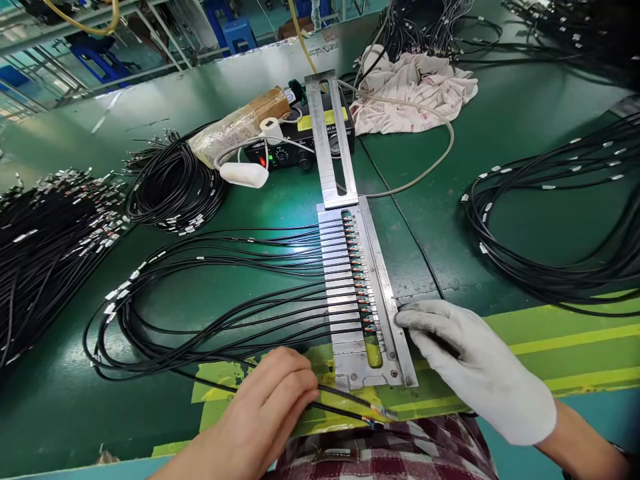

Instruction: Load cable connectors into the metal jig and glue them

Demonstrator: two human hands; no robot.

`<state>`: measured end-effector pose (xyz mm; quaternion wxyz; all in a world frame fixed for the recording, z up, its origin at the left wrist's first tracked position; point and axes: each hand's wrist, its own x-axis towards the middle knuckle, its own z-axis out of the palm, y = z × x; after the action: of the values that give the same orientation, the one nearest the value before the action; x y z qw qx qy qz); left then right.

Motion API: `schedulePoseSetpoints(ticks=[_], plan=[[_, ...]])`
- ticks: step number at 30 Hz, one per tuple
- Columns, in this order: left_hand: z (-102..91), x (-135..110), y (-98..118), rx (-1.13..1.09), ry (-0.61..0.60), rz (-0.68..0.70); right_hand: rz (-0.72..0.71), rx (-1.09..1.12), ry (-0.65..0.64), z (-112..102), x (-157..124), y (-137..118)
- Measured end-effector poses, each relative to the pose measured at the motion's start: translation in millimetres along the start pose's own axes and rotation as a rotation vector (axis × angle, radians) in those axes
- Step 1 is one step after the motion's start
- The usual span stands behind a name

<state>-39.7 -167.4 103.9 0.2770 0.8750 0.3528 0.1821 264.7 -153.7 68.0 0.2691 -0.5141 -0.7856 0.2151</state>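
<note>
My left hand (273,403) is bare and closed around two black cables (345,415), their stripped ends with thin coloured wires pointing right at the table's front edge. In the middle lies a slotted metal fixture (345,347). Several black cables (280,313) lie side by side in its grooves, their coloured wire ends lined up over the slot. My right hand (470,360), in a white glove with smudged fingertips, rests by the fixture's right rail. Its fingers are curled together, with something dark between them that I cannot make out. A thin black cord (407,217) runs up to this hand.
Behind the fixture, a metal frame (327,143) leans before a black control box (285,157) with lit lamps. A wrapped roll (245,123), a white lamp (245,175) and a crumpled cloth (415,93) are nearby. Cable bundles lie left (45,247) and right (505,253).
</note>
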Motion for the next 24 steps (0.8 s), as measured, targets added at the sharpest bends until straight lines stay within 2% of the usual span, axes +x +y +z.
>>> schedulePoseSetpoints(ticks=[6,12,17,24], plan=[[9.5,12.9,-15.4,0.237,0.127,0.042,-0.006,-0.035,0.01,-1.7,0.4,-2.0],[18.3,19.1,-20.9,0.338,0.136,0.072,-0.006,-0.027,0.023,-2.1,2.3,-3.6],[13.9,17.1,-17.2,0.354,0.084,0.07,-0.004,-0.028,0.023,-0.6,2.7,-2.3],[2.1,21.6,-19.4,0.274,-0.036,0.15,0.0,-0.023,0.015,-2.0,0.8,-2.5]])
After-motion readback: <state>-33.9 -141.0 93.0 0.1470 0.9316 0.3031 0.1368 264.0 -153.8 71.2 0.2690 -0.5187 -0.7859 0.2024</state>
